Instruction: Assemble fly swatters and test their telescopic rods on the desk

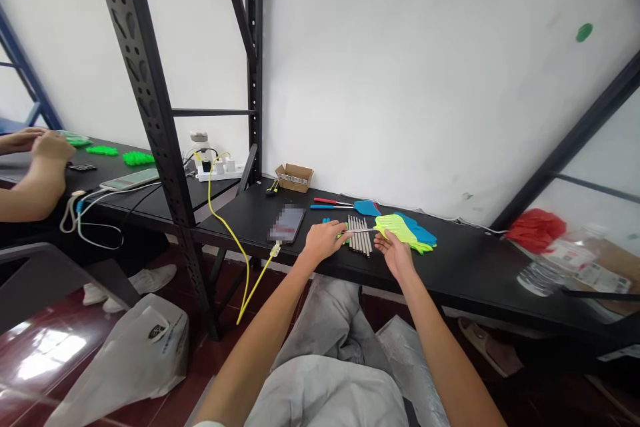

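A fly swatter with a yellow-green mesh head (393,224) and a thin metal rod stretches between my hands above the black table. My left hand (324,240) is closed around its handle end, where a bit of green shows. At the base of the mesh head, my right hand (394,252) pinches the swatter. Under the rod lies a row of several metal rods (359,240) with coloured ends. Blue swatter heads (423,232) lie beside and partly under the yellow-green one. Behind them rest assembled swatters with a blue head (367,208) and red and blue handles.
A phone (290,224) with a yellow cable (245,267) lies to the left. Behind it stands a small open cardboard box (295,177). A black metal post (145,80) rises at the left; beyond it a co-worker's hands (50,144) show. Red bag and plastic bottle (537,277) stand right.
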Action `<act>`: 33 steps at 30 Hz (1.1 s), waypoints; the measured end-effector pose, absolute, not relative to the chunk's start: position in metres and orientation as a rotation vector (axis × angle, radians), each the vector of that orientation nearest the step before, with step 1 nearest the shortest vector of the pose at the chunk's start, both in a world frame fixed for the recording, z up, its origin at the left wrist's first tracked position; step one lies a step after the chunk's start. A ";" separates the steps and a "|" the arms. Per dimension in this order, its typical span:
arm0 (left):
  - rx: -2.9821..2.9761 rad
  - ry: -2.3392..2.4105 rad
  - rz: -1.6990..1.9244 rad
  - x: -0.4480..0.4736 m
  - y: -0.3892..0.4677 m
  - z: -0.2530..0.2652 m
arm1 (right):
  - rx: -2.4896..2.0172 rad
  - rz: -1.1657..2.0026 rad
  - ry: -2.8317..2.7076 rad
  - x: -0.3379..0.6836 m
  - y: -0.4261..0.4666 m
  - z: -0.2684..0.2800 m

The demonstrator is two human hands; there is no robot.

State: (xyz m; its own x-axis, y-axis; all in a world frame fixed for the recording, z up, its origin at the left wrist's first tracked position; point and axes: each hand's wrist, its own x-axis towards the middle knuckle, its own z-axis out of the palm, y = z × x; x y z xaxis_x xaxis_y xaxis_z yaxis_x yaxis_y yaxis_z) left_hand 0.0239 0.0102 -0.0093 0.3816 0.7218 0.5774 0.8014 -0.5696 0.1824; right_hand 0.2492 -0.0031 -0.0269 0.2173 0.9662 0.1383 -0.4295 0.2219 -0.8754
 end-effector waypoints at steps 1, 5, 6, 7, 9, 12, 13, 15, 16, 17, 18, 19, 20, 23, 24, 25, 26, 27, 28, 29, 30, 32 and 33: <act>-2.513 -1.382 -0.945 0.023 0.010 -0.009 | -0.817 1.132 -0.824 0.249 -0.003 -0.027; -2.536 -1.381 -0.941 0.023 0.010 -0.009 | -0.799 1.152 -0.770 0.251 -0.004 -0.027; -2.535 -1.384 -0.940 0.022 0.010 -0.009 | -0.797 1.155 -0.761 0.251 -0.004 -0.027; -2.533 -1.388 -0.937 0.022 0.010 -0.009 | -0.797 1.155 -0.758 0.251 -0.004 -0.027; -2.533 -1.398 -0.930 0.022 0.009 -0.008 | -0.801 1.150 -0.768 0.251 -0.003 -0.027; -2.541 -1.407 -0.923 0.022 0.009 -0.008 | -0.796 1.145 -0.795 0.251 -0.003 -0.028; -2.544 -1.408 -0.920 0.022 0.009 -0.008 | -0.794 1.145 -0.800 0.251 -0.003 -0.028; -2.543 -1.412 -0.916 0.022 0.009 -0.008 | -0.792 1.145 -0.802 0.251 -0.003 -0.028; -2.544 -1.415 -0.914 0.022 0.009 -0.008 | -0.792 1.145 -0.800 0.251 -0.004 -0.028; -2.545 -1.419 -0.913 0.022 0.009 -0.008 | -0.792 1.144 -0.799 0.251 -0.004 -0.028; -2.546 -1.424 -0.911 0.022 0.009 -0.008 | -0.791 1.144 -0.800 0.251 -0.004 -0.027; -2.548 -1.428 -0.910 0.022 0.009 -0.008 | -0.789 1.145 -0.803 0.251 -0.004 -0.027; -2.550 -1.432 -0.909 0.022 0.009 -0.008 | -0.787 1.145 -0.810 0.251 -0.004 -0.027; -2.547 -1.437 -0.905 0.022 0.009 -0.009 | -0.787 1.141 -0.835 0.250 -0.005 -0.028; -2.546 -1.435 -0.904 0.022 0.009 -0.009 | -0.790 1.136 -0.841 0.250 -0.005 -0.028; -2.545 -1.431 -0.905 0.022 0.010 -0.009 | -0.794 1.130 -0.845 0.251 -0.005 -0.028; -2.545 -1.428 -0.904 0.022 0.010 -0.009 | -0.798 1.126 -0.850 0.251 -0.004 -0.028; -2.545 -1.425 -0.904 0.022 0.010 -0.009 | -0.802 1.125 -0.857 0.251 -0.004 -0.029; -2.544 -1.422 -0.904 0.021 0.010 -0.009 | -0.806 1.126 -0.870 0.251 -0.004 -0.029; -2.543 -1.422 -0.904 0.021 0.011 -0.009 | -0.809 1.128 -0.886 0.251 -0.004 -0.029; -2.542 -1.423 -0.902 0.021 0.011 -0.009 | -0.810 1.130 -0.905 0.251 -0.004 -0.029; -2.541 -1.427 -0.898 0.021 0.011 -0.009 | -0.812 1.135 -0.937 0.251 -0.004 -0.029; -2.540 -1.429 -0.898 0.021 0.011 -0.009 | -0.813 1.138 -0.946 0.252 -0.004 -0.030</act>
